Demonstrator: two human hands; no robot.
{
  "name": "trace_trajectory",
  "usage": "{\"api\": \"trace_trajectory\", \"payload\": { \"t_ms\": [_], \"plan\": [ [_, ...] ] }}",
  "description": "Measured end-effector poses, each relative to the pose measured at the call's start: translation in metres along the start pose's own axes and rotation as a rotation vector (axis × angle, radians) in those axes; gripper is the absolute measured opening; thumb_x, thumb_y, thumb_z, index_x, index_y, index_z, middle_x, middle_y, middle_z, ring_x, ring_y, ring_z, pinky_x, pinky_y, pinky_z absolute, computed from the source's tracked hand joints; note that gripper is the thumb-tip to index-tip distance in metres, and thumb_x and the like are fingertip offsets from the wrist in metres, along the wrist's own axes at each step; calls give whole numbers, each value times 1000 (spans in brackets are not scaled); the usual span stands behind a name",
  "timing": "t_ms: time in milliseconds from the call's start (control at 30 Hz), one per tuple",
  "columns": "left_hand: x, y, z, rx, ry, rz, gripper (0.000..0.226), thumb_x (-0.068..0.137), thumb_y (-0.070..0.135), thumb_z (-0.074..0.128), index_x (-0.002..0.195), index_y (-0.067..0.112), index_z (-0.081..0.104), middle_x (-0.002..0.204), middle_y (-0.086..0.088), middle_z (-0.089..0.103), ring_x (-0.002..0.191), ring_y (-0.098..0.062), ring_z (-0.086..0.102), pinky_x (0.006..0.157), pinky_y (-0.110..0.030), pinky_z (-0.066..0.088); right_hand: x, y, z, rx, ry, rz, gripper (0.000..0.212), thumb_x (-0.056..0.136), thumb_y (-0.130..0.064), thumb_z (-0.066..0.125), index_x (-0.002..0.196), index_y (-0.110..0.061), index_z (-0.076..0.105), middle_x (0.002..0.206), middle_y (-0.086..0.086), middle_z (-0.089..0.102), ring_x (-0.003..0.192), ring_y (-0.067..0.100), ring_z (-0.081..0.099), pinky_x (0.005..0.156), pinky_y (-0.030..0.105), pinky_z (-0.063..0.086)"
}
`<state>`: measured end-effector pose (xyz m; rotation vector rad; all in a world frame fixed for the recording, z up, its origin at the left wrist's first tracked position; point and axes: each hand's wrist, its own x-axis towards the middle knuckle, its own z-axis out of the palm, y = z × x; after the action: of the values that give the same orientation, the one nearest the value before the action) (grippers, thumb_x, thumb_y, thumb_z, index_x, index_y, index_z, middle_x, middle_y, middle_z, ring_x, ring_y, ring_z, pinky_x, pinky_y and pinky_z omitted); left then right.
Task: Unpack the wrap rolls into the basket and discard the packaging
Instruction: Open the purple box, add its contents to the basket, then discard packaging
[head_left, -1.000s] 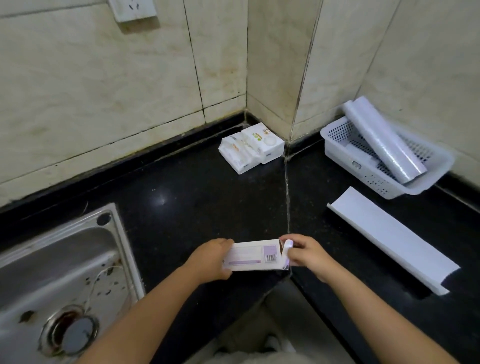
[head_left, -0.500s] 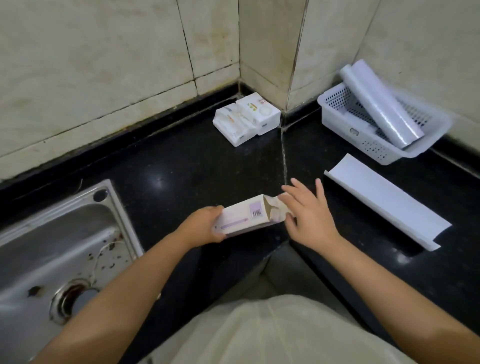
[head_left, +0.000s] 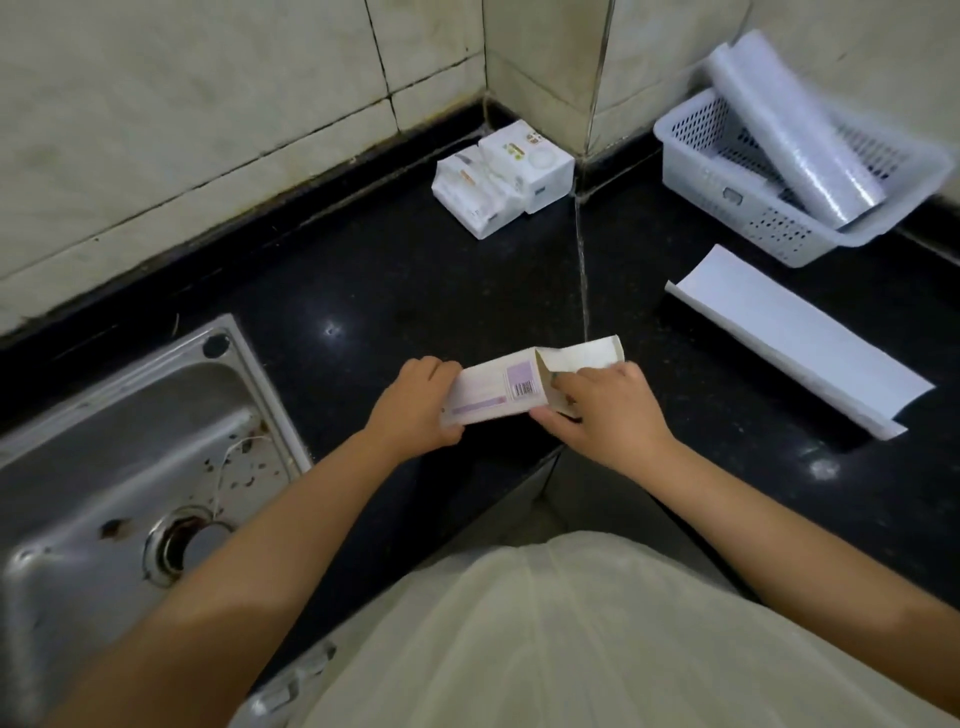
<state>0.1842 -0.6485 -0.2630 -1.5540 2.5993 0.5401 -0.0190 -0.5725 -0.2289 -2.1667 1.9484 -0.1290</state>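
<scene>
- The left hand (head_left: 415, 402) grips the closed end of a small carton (head_left: 496, 397) above the front edge of the black counter (head_left: 363, 291); fingers wrapped around it.
- The right hand (head_left: 597, 410) pinches the carton's open end, thumb underneath, fingertips at the mouth. The end flap (head_left: 584, 356) is folded out and stands open. What is inside cannot be seen.
- The carton is pale with a purple patch, a purple stripe and a barcode; lines of small print are too blurred to read.
- To the left, a steel sink (head_left: 119, 467) is set into the counter, speckled with dark bits around the drain.
- To the right, a long white cardboard sleeve (head_left: 795, 338) lies flat on the counter, well apart from the hands, curled up along one edge.
- Farther back in the corner, two white packets (head_left: 501, 179) sit touching each other against the tiled wall; they carry small coloured markings, not legible.
- At the far right, a white perforated basket (head_left: 737, 208) stands by the wall. One wrap roll (head_left: 789, 124) lies slanted in it, its upper end sticking out over the rim.
</scene>
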Motion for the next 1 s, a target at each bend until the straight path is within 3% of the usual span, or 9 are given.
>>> {"api": "trace_trajectory", "payload": {
  "t_ms": [100, 200, 367, 500, 633, 767, 900, 1000],
  "plan": [
    [-4, 3, 4, 9, 24, -11, 67, 72, 26, 69, 131, 15, 39, 125, -8, 45, 114, -24, 40, 82, -36, 48, -1, -3, -5, 358, -4, 79, 34, 93, -36, 42, 108, -11, 58, 91, 4, 60, 92, 28, 61, 71, 31, 40],
    [-6, 4, 7, 19, 43, -16, 64, 73, 25, 68, 129, 15, 39, 124, -7, 43, 112, -22, 38, 76, -31, 46, 1, 2, -5, 450, 64, 134, 41, 93, -14, 44, 134, -11, 42, 116, 10, 56, 96, 28, 58, 78, 31, 43],
    [-10, 5, 11, 42, 48, 47, 63, 74, 22, 68, 130, 15, 38, 127, -8, 41, 115, -22, 36, 76, -26, 44, 6, 3, -1, 480, 93, 123, 42, 89, -2, 47, 131, -2, 45, 137, 13, 44, 121, 23, 47, 90, 16, 33],
    [-13, 5, 13, 27, 57, 37, 65, 75, 22, 68, 132, 15, 37, 127, -9, 40, 115, -22, 34, 75, -24, 39, 6, 0, 3, 495, 67, 77, 38, 90, 2, 44, 129, 3, 48, 137, 18, 48, 126, 30, 44, 104, 26, 31],
    [-12, 7, 12, 22, 50, 30, 64, 75, 22, 68, 131, 15, 38, 127, -9, 41, 116, -23, 35, 80, -29, 45, 1, 4, 4, 585, 203, 265, 30, 87, -10, 57, 115, -1, 61, 116, 16, 57, 104, 27, 57, 81, 23, 41],
    [-13, 8, 11, 37, 47, 45, 65, 76, 22, 67, 133, 14, 37, 127, -9, 41, 116, -23, 35, 82, -32, 48, 4, 0, 11, 413, 49, 334, 35, 85, -27, 59, 115, -9, 63, 106, 18, 56, 99, 30, 53, 76, 28, 40],
    [-11, 11, 12, 24, 29, 52, 67, 76, 21, 67, 135, 13, 36, 130, -10, 40, 119, -23, 33, 82, -28, 44, 7, -8, 23, 339, 8, 371, 27, 84, -18, 54, 104, -1, 60, 108, 21, 50, 103, 31, 47, 69, 25, 32],
    [-8, 14, 10, 10, 27, 54, 65, 75, 19, 67, 133, 12, 37, 130, -9, 40, 119, -23, 34, 83, -29, 45, 12, -6, 26, 463, -35, 431, 24, 81, -10, 52, 100, 2, 61, 106, 25, 55, 92, 28, 46, 69, 23, 31]
  ]
}}
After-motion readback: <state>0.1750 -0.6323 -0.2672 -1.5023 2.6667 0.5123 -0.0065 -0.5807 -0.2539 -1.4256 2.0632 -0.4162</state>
